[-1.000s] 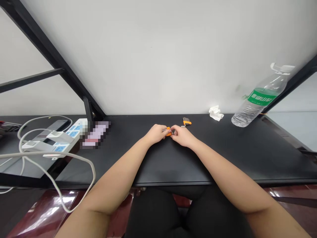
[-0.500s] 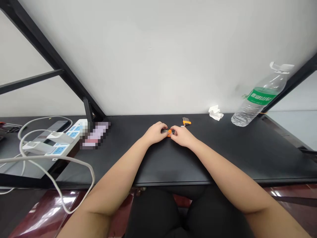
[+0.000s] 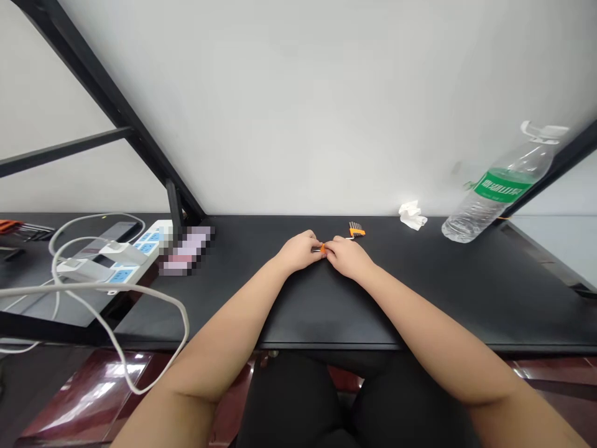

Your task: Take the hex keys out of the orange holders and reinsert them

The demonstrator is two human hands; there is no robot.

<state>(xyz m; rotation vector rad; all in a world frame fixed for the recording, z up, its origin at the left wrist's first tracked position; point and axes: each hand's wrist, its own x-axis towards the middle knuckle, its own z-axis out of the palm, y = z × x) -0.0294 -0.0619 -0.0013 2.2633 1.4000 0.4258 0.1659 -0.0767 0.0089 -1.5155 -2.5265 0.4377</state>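
Near the middle of the black table [image 3: 326, 311], my left hand [image 3: 299, 251] and my right hand [image 3: 347, 256] meet around a small orange holder [image 3: 323, 248] with thin metal keys. My left fingers are closed on its key side, and my right fingertips pinch the orange part. Most of the holder is hidden by the fingers. Just beyond my right hand lies a second orange holder [image 3: 357, 233] with dark keys standing in a row. A thin light metal piece shows between it and my right hand.
A large clear bottle [image 3: 501, 186] stands at the back right, with crumpled white tissue [image 3: 412, 215] to its left. On the left are a power strip [image 3: 140, 252] with chargers, looping white cables, a phone [image 3: 105, 239] and black frame bars.
The view has shifted slightly, moving the scene a little to the right. My hands have come closer together around the orange holder, and less of it shows.
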